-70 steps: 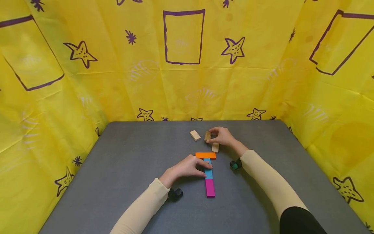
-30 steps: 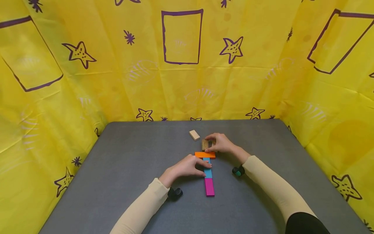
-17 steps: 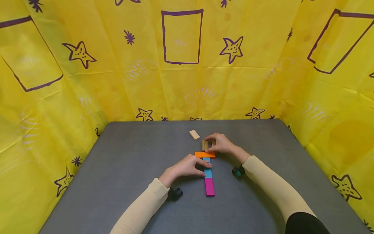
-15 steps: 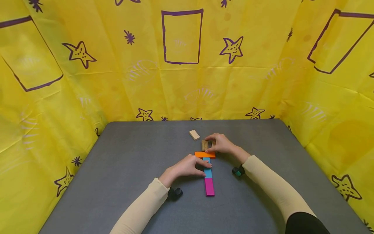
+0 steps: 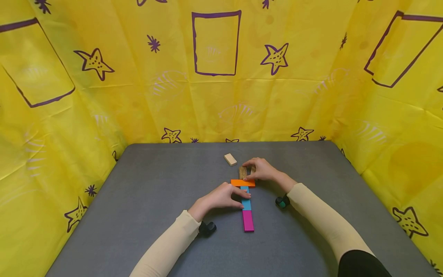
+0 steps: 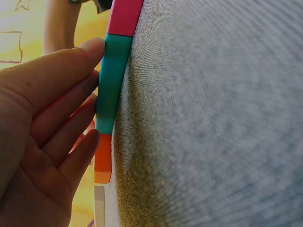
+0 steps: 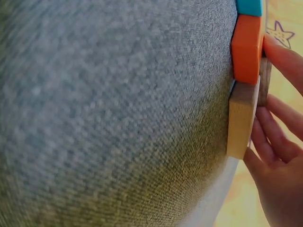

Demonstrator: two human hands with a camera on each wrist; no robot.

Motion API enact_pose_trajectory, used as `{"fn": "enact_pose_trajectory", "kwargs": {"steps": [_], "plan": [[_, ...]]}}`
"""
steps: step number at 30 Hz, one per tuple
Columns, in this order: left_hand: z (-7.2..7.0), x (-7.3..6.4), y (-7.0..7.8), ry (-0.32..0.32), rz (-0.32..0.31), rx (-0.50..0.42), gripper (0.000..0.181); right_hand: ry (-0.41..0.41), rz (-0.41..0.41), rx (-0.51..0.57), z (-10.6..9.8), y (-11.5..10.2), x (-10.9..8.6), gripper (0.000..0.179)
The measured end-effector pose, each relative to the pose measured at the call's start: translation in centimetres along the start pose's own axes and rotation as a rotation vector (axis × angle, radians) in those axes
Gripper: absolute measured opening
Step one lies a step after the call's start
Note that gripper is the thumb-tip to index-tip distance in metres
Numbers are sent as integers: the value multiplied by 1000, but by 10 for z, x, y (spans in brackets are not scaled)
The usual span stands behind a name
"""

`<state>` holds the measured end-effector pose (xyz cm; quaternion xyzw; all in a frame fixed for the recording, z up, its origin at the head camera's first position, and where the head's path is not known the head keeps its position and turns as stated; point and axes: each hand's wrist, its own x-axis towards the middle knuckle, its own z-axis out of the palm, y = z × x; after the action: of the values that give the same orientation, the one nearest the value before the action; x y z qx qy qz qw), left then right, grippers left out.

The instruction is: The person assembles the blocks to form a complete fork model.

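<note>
In the head view a blue block [image 5: 246,204] lies between an orange block [image 5: 242,183], set crosswise at its far end, and a magenta block [image 5: 248,221] at its near end. My left hand [image 5: 220,198] reaches in from the left, its thumb and fingertips resting on the blue block. Just beyond the orange block, my right hand [image 5: 261,170] pinches a dark brown wooden block [image 5: 242,172] between thumb and fingers. A pale wooden block [image 7: 243,120] lies against the orange one in the right wrist view, mostly hidden under the right hand in the head view.
Another pale wooden block [image 5: 230,159] lies apart, farther back on the grey table [image 5: 173,169]. Yellow patterned cloth [image 5: 214,107] hangs along the table's back and sides.
Since the oldest frame, my right hand has brought the brown block nearer, down to the orange block's far edge. Over the last second both hands have stayed nearly still.
</note>
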<state>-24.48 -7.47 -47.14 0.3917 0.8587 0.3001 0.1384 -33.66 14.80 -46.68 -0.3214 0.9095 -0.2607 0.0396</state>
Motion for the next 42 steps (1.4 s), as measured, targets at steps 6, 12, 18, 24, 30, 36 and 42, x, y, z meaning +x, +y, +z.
{"fn": "enact_pose_trajectory", "kwargs": {"steps": [6,12,18,24,30,36,42], "plan": [[0,0,0,-3,-4,-5,40,-11,4,-5,0,2,0,54],[-1,0,0,-8,-3,-6,39,-12,6,13,1,4,0,50],[0,0,1,-8,-2,-2,39,-7,6,28,3,8,0,48],[0,0,0,-5,-3,-7,39,-6,7,33,4,9,1,48],[0,-1,0,0,-1,-13,39,-4,27,53,4,10,1,48],[0,-1,0,1,2,-12,39,-3,36,43,6,10,1,48],[0,-1,-1,8,16,-4,39,-4,36,38,5,6,1,47]]}}
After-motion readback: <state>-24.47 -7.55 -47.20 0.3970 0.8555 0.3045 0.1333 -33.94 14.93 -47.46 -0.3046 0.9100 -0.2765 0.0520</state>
